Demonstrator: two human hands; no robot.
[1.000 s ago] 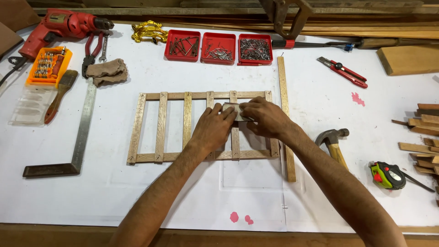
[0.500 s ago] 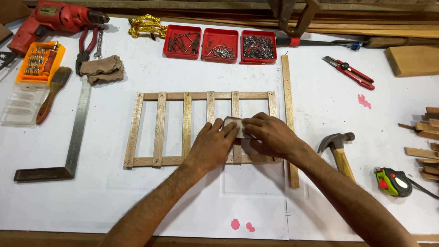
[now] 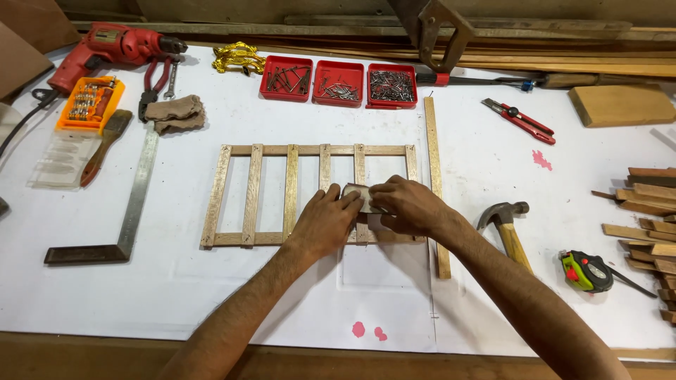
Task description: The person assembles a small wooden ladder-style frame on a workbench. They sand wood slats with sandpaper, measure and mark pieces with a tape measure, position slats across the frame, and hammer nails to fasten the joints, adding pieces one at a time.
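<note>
Here both hands press on a small grey sanding block (image 3: 359, 197) that sits on the wooden slat frame (image 3: 289, 190), near its right side. The left hand (image 3: 325, 222) lies flat, fingers on the block. The right hand (image 3: 408, 205) curls over the block's other end. A claw hammer (image 3: 508, 226) lies just right of them.

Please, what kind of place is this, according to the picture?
Most likely a woodworking bench in a workshop. A slatted wooden frame lies under both hands, with a hammer, red trays of nails and a red drill around it.
</note>
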